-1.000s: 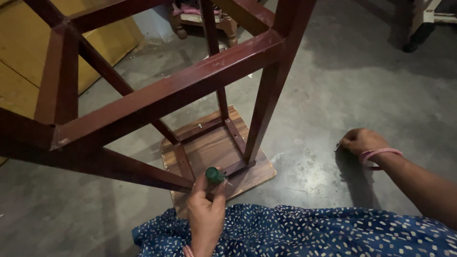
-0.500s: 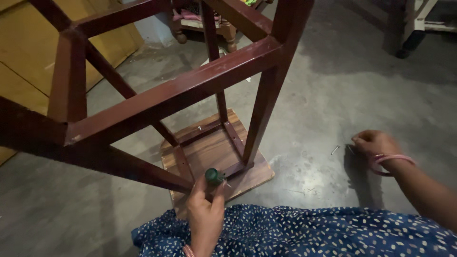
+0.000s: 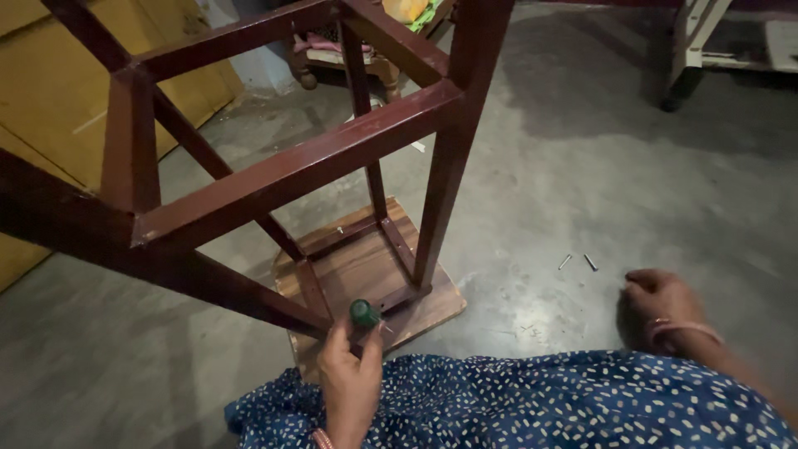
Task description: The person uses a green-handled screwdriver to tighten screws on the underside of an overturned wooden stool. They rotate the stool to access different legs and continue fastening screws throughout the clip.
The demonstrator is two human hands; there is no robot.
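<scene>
- The left hand (image 3: 349,384) has its fingers curled tight around a screwdriver with a green handle (image 3: 363,313). The tool points down at the corner where a leg meets the wooden seat board.
- It is held straight up and down, likely so the tip sits square in a screw. The tip itself is hidden behind the handle.
- The dark red wooden stool (image 3: 291,175) stands upside down. Its flat brown seat board (image 3: 432,303) lies on the floor and its legs stick up toward the camera. That way the underside joints are easy to reach.
- The right hand (image 3: 665,308) rests on the floor, well apart from the stool. Its fingers are bent loosely and hold nothing that I can see. It looks like it is propping the person up.
- Two small metal screws (image 3: 578,262) lie on the floor, near the right hand, kept close by.
- A blue cloth with white dots (image 3: 532,407) covers the person's lap at the bottom.
- The floor (image 3: 582,166) is grey concrete, smooth and a bit stained.
- A yellow wooden panel (image 3: 58,91) stands on the left. More furniture (image 3: 332,54) sits at the back, and a pale leg of another piece (image 3: 686,50) is at the top right.
</scene>
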